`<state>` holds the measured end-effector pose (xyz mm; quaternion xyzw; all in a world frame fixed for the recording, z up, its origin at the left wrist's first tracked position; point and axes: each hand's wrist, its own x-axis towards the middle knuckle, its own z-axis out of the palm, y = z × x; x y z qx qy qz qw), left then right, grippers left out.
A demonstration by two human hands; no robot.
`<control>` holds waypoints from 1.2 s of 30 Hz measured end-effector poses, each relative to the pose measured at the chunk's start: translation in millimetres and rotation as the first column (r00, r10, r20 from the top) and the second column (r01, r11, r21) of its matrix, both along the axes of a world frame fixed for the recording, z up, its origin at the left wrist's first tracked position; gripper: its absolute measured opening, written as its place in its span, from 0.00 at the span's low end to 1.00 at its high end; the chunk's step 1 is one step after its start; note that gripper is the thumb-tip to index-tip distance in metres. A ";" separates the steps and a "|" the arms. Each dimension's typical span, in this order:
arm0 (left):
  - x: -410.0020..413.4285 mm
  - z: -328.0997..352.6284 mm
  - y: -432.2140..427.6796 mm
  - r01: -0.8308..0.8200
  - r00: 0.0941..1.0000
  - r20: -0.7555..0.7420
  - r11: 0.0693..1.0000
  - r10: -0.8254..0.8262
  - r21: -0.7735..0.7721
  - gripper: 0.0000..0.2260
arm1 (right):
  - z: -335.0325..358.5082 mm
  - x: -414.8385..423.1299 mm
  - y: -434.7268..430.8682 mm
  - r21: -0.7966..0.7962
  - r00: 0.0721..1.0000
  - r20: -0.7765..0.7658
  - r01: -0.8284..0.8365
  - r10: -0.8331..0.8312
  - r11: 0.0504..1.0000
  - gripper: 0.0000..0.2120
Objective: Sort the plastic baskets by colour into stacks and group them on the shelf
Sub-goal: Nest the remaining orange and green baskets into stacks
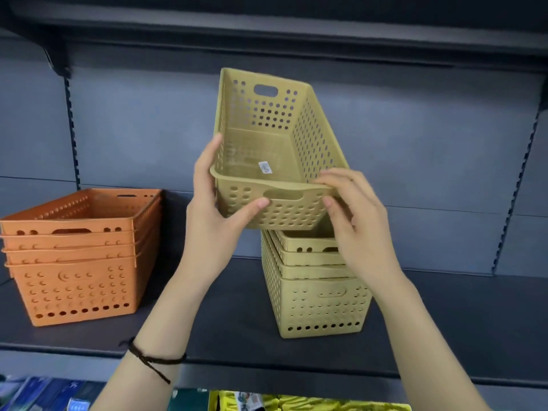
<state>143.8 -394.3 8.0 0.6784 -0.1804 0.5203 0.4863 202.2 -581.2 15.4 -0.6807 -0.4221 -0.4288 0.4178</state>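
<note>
Currently: yellow basket held in both hands over the yellow stack

Status from the head view, clock positions taken from frame centre.

- Yellow basket [267, 149]: dead centre, off the shelf, in the air. Tilted, far end raised toward 12, open top facing us. Perforated walls, handle slot in each short end. White sticker [265, 167] on the inside floor.
- Our left hand [213, 209]: grips the near left corner. Thumb pressed on the near end wall under the rim, fingers up along the left side wall. Dark cord [151, 358] tied round that wrist, at 7.
- Our right hand [355, 221]: pinches the near right corner. Fingertips curled over the rim, thumb on the end wall just below it.
- Yellow stack [320, 295]: at 5, on the shelf [207, 330], directly under the held basket. Several baskets nested, rims stepped. We cannot tell whether the held basket's underside touches the top rim; our right hand covers part of it.
- Orange stack [80, 256]: at 8, same shelf, well apart from the yellow one. Four nested, same perforated pattern, upright.
- Grey back panel [148, 129] behind both stacks, slotted upright [72, 129] at 10, upper shelf [267, 28] across 12.
- Packaged goods [296, 403] on a lower level at 6, blurred, we cannot read them.
</note>
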 end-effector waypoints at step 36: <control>42.0 -14.4 -31.0 0.006 0.962 -0.274 0.999 0.003 0.032 0.27 | -33.3 59.2 -51.2 0.304 0.842 -0.431 -0.202 0.324 0.931 0.21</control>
